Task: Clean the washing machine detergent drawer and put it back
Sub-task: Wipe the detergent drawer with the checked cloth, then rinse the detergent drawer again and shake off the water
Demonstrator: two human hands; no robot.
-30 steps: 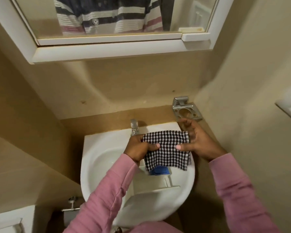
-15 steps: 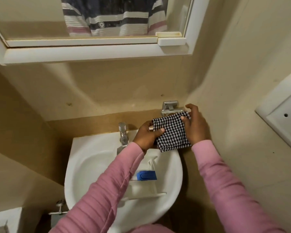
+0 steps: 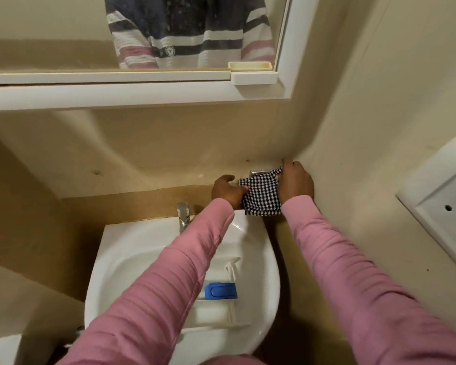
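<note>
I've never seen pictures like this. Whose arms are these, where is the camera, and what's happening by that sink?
There is no machine here. The two arms in pink sleeves belong to a person, and the camera sits on that person's head, looking forward and down, so you see roughly what they see. The left hand and the right hand both grip a black-and-white checked cloth, holding it at a metal holder fixed to the wall in the corner. Below is a white sink with a tap. In its bowl lies a white item with a blue part; I cannot tell what it is. A mirror hangs above, and a white socket plate sits on the right wall.
</note>
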